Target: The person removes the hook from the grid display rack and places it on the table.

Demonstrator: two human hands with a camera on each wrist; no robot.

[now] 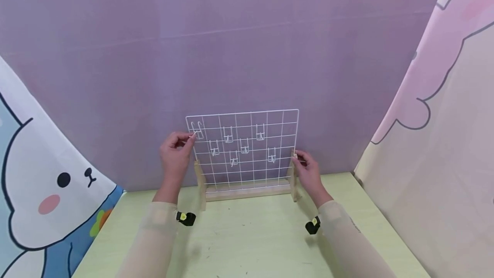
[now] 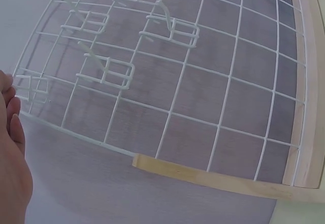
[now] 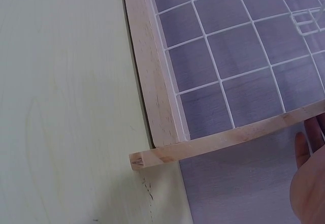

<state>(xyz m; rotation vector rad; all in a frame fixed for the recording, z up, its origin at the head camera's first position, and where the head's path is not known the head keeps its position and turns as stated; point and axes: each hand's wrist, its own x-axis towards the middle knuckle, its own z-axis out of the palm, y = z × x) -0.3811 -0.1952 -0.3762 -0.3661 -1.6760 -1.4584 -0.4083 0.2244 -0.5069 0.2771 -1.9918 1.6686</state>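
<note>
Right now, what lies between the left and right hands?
The head view shows the white wire grid, with white hooks on it, between left hand and right hand.

White wire with a smooth, faintly glossy coat forms the grid, and the hooks towards upper left look alike. The stand is pale, matt wood with dark flecks. Below, the table looks smooth and faintly wood-grained. Matt, lightly creased cloth makes the backdrop; the sleeves at bottom are thin, soft fabric.
</note>
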